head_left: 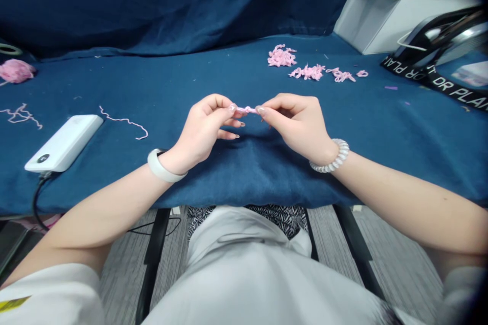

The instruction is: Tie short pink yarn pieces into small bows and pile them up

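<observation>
A short piece of pink yarn [247, 109] with a knot near its middle is stretched between my two hands, above the front part of the blue cloth. My left hand [208, 129] pinches its left end between thumb and index finger, the other fingers loosely curled. On the right end, the thumb and fingers of my right hand [295, 119] are closed in a pinch. Beyond my right hand lie a pile of small pink yarn pieces [281, 56], a second heap [308, 72], a few loops [342, 75] and a single loop [362, 73].
A white power bank [64, 143] with a black cable [36, 198] lies left, near a loose yarn strand [125, 122] and a tangled strand [21, 116]. A pink yarn ball [16, 71] sits far left. White boxes [404, 5] and a black strap [430, 83] occupy the right.
</observation>
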A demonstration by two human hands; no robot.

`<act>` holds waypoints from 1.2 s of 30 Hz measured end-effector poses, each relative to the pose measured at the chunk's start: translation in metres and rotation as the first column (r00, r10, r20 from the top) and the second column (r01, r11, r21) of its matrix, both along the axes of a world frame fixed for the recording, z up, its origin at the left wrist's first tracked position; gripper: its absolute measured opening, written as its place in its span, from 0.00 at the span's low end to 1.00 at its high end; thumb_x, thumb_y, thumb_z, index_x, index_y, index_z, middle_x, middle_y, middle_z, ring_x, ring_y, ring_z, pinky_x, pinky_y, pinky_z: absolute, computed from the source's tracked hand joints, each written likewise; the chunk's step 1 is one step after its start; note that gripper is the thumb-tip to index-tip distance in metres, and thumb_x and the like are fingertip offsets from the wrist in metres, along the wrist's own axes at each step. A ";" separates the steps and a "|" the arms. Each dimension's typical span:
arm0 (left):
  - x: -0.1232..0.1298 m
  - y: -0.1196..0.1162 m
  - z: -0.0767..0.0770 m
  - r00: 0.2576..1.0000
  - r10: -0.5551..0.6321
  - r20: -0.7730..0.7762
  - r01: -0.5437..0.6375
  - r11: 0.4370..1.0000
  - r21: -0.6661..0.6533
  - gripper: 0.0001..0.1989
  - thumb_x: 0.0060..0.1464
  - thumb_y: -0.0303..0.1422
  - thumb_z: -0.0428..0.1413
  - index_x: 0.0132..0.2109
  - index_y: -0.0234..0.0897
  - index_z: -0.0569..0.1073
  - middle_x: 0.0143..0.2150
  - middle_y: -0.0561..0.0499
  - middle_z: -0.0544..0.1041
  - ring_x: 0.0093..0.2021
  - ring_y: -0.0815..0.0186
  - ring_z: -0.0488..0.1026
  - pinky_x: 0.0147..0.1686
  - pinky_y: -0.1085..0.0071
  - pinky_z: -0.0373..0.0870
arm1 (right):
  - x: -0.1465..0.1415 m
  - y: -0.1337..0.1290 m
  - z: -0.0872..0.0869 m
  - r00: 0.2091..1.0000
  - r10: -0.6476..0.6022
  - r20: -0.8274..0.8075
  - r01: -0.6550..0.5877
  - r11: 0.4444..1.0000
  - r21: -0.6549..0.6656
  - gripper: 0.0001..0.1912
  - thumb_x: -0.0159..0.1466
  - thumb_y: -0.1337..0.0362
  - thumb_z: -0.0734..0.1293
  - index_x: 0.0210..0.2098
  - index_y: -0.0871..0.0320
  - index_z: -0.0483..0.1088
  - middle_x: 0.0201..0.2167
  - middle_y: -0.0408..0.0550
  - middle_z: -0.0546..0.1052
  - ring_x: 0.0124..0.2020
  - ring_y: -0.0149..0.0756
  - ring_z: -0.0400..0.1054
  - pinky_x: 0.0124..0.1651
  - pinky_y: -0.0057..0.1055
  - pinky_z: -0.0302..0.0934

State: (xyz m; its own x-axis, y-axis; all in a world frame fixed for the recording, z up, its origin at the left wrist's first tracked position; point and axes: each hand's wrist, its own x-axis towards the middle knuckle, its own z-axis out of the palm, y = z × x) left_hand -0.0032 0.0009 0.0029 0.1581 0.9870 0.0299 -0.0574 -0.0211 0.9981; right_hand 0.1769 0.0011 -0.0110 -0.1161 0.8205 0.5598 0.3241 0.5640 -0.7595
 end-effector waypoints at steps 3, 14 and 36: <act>-0.001 0.001 0.001 1.000 0.025 0.010 -0.025 1.000 -0.008 0.09 0.48 0.32 0.59 0.35 0.34 0.67 0.35 0.50 0.76 0.31 0.68 0.75 0.24 0.76 0.73 | 0.000 0.000 0.001 0.999 -0.017 -0.029 0.016 1.000 -0.014 0.09 0.59 0.63 0.69 0.26 0.62 0.75 0.21 0.44 0.74 0.23 0.27 0.63 0.27 0.27 0.57; -0.001 0.004 0.003 0.987 0.132 0.096 -0.125 0.989 -0.076 0.09 0.49 0.32 0.58 0.35 0.36 0.65 0.34 0.53 0.73 0.31 0.71 0.72 0.25 0.76 0.72 | 0.002 0.006 -0.003 0.989 0.031 -0.145 -0.047 0.993 -0.109 0.12 0.58 0.58 0.69 0.24 0.60 0.72 0.20 0.44 0.71 0.21 0.27 0.62 0.25 0.26 0.57; -0.022 0.028 0.008 0.953 0.169 0.252 -0.186 0.981 0.048 0.07 0.58 0.36 0.49 0.35 0.39 0.67 0.43 0.49 0.77 0.56 0.64 0.70 0.47 0.72 0.72 | 0.010 0.029 -0.003 0.809 -0.143 -0.571 -0.135 0.899 -0.417 0.09 0.58 0.66 0.62 0.23 0.58 0.57 0.21 0.42 0.60 0.19 0.24 0.58 0.20 0.23 0.51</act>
